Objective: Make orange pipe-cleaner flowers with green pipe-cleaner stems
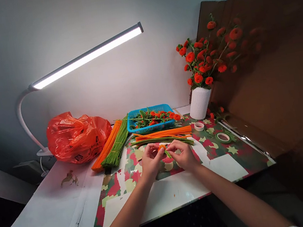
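Over the patterned mat, my left hand (pixel 151 162) pinches a small orange flower (pixel 162 147) between thumb and fingers. My right hand (pixel 184 155) is close beside it, its thumb and forefinger closed on a short green piece (pixel 168 153) just under the flower. The fingertips of both hands nearly meet. Behind them lie orange stems (pixel 166 133) and dark green stems (pixel 173 139), side by side. A blue basket (pixel 133 129) farther back holds green stems and finished orange-red flowers.
Left of the basket are bundles of orange (pixel 110 143) and green stems (pixel 118 146), then a red plastic bag (pixel 78 137). Tape rolls (pixel 199 126) (pixel 223 137) and a white vase (pixel 200 103) of flowers stand right. A lamp (pixel 86 57) hangs above; cardboard (pixel 277 69) borders the right.
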`<state>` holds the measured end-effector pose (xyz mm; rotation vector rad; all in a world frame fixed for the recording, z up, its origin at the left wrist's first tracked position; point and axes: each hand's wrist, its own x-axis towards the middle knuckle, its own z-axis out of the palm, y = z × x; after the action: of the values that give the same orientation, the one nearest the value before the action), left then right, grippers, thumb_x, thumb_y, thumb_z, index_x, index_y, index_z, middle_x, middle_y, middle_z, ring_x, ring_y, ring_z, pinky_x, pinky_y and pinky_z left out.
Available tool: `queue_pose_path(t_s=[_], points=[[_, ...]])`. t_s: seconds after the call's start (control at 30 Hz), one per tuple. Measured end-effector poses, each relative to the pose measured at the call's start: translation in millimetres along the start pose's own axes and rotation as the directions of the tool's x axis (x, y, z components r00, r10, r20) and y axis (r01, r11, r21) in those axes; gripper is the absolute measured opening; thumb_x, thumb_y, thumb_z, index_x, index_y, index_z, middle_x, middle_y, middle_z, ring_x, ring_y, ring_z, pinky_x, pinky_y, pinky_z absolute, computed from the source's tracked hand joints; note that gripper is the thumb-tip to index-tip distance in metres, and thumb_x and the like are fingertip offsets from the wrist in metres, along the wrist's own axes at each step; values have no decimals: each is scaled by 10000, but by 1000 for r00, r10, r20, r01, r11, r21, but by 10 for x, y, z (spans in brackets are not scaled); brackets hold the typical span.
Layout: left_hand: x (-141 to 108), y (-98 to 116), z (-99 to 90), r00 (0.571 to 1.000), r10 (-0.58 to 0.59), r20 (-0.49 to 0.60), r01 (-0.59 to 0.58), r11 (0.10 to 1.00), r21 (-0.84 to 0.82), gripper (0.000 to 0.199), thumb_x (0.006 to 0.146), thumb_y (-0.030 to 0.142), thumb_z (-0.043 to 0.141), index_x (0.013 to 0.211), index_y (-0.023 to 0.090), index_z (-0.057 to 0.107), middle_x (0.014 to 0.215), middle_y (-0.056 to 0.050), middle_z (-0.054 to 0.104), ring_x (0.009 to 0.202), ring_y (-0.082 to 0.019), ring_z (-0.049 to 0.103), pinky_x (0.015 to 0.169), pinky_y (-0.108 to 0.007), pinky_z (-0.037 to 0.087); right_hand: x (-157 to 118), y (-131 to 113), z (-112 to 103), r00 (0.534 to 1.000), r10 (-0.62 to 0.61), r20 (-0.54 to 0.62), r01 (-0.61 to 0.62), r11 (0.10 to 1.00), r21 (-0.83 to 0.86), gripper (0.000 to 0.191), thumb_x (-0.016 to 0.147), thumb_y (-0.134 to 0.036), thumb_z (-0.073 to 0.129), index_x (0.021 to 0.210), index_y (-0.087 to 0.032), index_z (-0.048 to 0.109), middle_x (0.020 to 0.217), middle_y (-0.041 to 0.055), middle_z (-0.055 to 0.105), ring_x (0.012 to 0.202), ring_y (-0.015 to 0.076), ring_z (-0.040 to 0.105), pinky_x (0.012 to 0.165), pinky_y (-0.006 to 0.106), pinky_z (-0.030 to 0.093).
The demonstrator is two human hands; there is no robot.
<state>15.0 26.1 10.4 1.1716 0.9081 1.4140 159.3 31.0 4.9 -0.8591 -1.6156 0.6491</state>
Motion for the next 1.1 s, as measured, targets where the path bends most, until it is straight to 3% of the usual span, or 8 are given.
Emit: queue_pose_path(t_s=[0.13,0.37,0.47,0.57,0.63,0.83,0.97,1.1], points=[[-31,-12,-19,943,320,89,-332,901,280,142,789,279,647,821,183,547,800,-8,568,736,-122,587,615,-224,545,47,41,8,882,419,217,-471,804,362,256,676,-399,710,652,-168,601,589,-30,497,500,81,405,471,219,300],[-26,38,-67,808,511,293,-588,671,451,34,793,200,624,762,197,609,830,-49,623,795,-152,604,675,-251,542,187,-42,-163,406,679,611,-911,248,330,173,710,-210,692,664,-150,536,527,-76,366,409,26,266,386,153,202],[-19,42,-52,908,377,184,-419,835,357,103,761,270,674,802,199,611,814,-37,620,762,-151,612,646,-246,542,174,-74,-175,514,693,505,-858,425,288,156,741,-251,677,700,-151,565,543,-62,411,408,36,284,380,169,230],[20,13,-46,999,-13,36,10,998,70,293,713,348,724,919,187,595,810,-17,625,673,-131,622,596,-244,546,136,-105,-200,833,513,208,-547,821,163,154,761,-317,663,804,-172,631,638,-23,518,475,83,400,441,218,337],[61,-19,-62,952,-301,55,305,944,-126,334,676,340,758,909,163,597,788,-18,644,614,-114,624,586,-235,546,125,-122,-236,974,200,109,-197,980,-31,123,769,-282,665,859,-198,666,753,9,579,631,134,516,582,270,423],[111,-65,-123,827,-520,212,561,782,-272,197,734,265,715,847,127,631,689,-30,666,575,-105,646,552,-176,528,164,-63,-297,870,-364,332,476,796,-373,116,873,-201,563,877,-215,678,832,41,649,780,173,527,731,330,381],[77,-21,-111,821,-516,246,566,792,-229,231,733,294,721,869,120,650,746,-59,694,631,-138,675,574,-197,536,188,-22,-281,816,-404,413,565,707,-425,165,910,-194,494,860,-204,651,803,41,644,768,173,514,724,337,350],[57,7,-82,873,-427,236,479,841,-252,293,623,287,811,828,128,675,800,-56,703,708,-154,676,672,-232,545,188,-66,-246,885,-329,329,439,826,-354,152,900,-202,491,831,-195,625,820,47,615,793,173,528,727,328,364]])
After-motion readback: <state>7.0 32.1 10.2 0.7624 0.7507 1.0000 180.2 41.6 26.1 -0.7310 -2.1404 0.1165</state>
